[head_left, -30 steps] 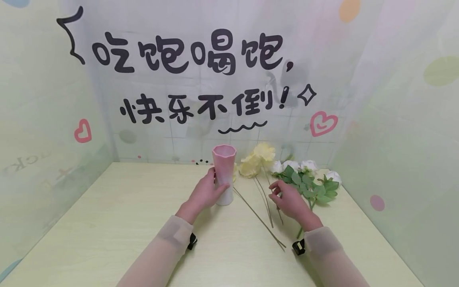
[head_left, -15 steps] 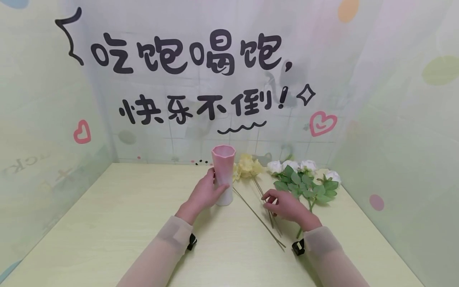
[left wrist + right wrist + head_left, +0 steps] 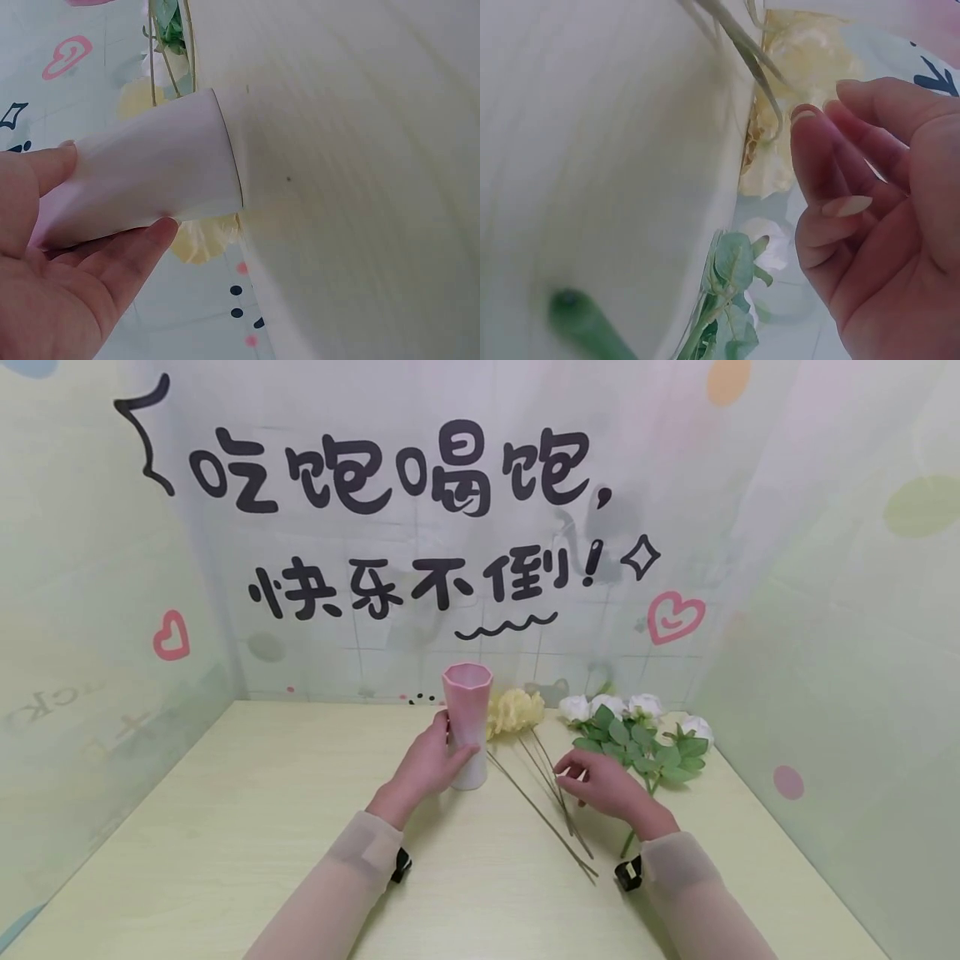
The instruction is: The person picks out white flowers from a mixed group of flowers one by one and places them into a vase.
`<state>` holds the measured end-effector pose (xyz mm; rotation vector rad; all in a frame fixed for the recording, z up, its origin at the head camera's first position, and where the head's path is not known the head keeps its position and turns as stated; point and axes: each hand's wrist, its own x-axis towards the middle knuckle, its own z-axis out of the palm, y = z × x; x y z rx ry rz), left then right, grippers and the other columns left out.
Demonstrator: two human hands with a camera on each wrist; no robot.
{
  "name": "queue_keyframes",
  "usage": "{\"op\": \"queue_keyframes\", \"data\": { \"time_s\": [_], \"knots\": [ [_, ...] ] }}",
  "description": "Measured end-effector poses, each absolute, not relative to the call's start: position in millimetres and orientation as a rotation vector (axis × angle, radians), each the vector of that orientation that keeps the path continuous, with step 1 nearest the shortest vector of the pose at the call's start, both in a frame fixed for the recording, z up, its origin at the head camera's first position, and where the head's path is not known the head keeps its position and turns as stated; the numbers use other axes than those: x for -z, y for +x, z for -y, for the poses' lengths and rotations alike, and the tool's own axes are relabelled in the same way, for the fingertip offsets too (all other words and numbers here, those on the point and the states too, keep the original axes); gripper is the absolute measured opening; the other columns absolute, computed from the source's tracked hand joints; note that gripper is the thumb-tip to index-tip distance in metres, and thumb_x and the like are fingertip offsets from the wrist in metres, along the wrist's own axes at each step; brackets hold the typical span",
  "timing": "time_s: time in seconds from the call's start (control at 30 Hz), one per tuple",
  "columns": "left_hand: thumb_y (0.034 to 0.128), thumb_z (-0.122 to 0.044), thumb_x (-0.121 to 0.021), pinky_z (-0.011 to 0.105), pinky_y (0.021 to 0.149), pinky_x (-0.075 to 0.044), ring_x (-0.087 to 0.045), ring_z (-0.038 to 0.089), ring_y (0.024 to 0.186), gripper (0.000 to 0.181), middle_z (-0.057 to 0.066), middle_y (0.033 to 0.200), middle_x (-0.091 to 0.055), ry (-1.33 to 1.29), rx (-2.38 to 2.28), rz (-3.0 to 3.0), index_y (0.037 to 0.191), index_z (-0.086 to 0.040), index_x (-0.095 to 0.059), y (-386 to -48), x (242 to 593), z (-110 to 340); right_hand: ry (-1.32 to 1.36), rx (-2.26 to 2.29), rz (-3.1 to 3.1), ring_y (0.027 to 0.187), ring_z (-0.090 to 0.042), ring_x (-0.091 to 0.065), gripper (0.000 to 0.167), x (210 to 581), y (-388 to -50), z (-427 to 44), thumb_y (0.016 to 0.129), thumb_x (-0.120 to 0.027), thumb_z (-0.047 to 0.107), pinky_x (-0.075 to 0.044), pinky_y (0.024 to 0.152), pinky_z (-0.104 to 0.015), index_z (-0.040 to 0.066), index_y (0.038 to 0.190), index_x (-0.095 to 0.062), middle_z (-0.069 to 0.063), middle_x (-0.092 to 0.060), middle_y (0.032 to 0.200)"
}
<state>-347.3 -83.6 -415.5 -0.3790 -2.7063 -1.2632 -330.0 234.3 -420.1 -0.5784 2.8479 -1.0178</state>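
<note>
My left hand [image 3: 429, 766] grips a tall vase [image 3: 468, 710], pink at its faceted rim and fading to white at the base. It stands upright on the table; the left wrist view shows thumb and fingers around its pale wall [image 3: 150, 165]. Behind and right of it lie yellow flowers [image 3: 517, 710], partly hidden by the vase, their long thin stems [image 3: 540, 814] pointing toward me. My right hand [image 3: 600, 783] hovers beside these stems with loosely bent fingers. In the right wrist view, nothing sits between its fingertips [image 3: 807, 124], and the stems [image 3: 739, 34] pass apart from them.
A bunch of white flowers [image 3: 645, 706] with green leaves [image 3: 663, 764] lies at the back right of the pale wooden table [image 3: 300, 777]. Printed curtain walls stand behind the table and at both sides. A dark device [image 3: 628, 874] sits at my right wrist.
The yellow flowers have come down leftward, closer to the vase. My right hand moved left and lower, then slightly back from the stems. The left hand and vase have stayed put.
</note>
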Motion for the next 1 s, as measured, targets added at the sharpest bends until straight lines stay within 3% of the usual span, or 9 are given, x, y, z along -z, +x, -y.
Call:
{"op": "queue_keyframes", "data": {
  "time_s": [0.2,0.37,0.47,0.6,0.87,1.0],
  "knots": [
    [0.1083,-0.03,-0.072,0.061,0.124,-0.048,-0.055,0.044,0.151,0.079,0.028,0.165,-0.051,-0.378,1.264,2.713,0.166,0.005,-0.031,-347.0,414.7,84.5,-0.43,0.97,-2.948,0.074,-0.014,-0.069,0.024,415.8,-333.8,-248.4,0.109,-0.066,0.019,-0.058,0.067,-0.031,0.003,0.125,-0.073,-0.008,-0.076,0.105],
    [0.108,-0.03,-0.072,0.061,0.125,-0.047,-0.055,0.044,0.151,0.079,0.028,0.165,-0.051,-0.394,1.281,2.704,0.166,0.005,-0.031,-347.7,415.5,84.9,-0.207,0.952,-3.035,0.079,-0.02,-0.069,0.026,413.4,-335.2,-269.7,0.107,-0.063,0.017,-0.059,0.07,-0.036,-0.002,0.123,-0.071,-0.016,-0.075,0.106],
    [0.1083,-0.03,-0.071,0.061,0.126,-0.046,-0.054,0.044,0.152,0.079,0.028,0.166,-0.05,-0.402,1.287,2.698,0.166,0.005,-0.031,-348.0,416.2,85.1,-0.126,0.883,-3.073,0.08,-0.022,-0.066,0.021,414.5,-336.2,-279.9,0.102,-0.063,0.014,-0.057,0.071,-0.038,-0.002,0.113,-0.071,-0.015,-0.074,0.1],
    [0.1084,-0.031,-0.071,0.061,0.126,-0.046,-0.053,0.044,0.153,0.079,0.027,0.166,-0.05,-0.395,1.287,2.697,0.166,0.005,-0.031,-347.2,416.3,85.3,-0.048,0.769,-3.068,0.069,-0.019,-0.053,0.012,417.5,-337.2,-285.6,0.096,-0.063,0.011,-0.046,0.063,-0.033,0.006,0.086,-0.066,-0.004,-0.062,0.076],
    [0.1081,-0.03,-0.072,0.061,0.125,-0.046,-0.054,0.044,0.152,0.078,0.028,0.165,-0.051,-0.407,1.276,2.691,0.165,0.006,-0.032,-345.6,415.6,85.6,0.005,0.658,-3.065,0.054,-0.012,-0.032,0.047,423.3,-337.1,-285.4,0.097,-0.066,0.011,-0.036,0.056,-0.028,0.02,0.059,-0.04,0.007,-0.032,0.057],
    [0.108,-0.03,-0.072,0.061,0.125,-0.047,-0.054,0.044,0.152,0.079,0.027,0.166,-0.051,-0.409,1.276,2.696,0.165,0.006,-0.032,-344.9,415.8,85.8,-0.008,0.643,-3.052,0.051,-0.01,-0.026,0.049,425.1,-337.7,-286.3,0.095,-0.065,0.009,-0.032,0.053,-0.027,0.022,0.056,-0.037,0.009,-0.027,0.054]
  ]
}}
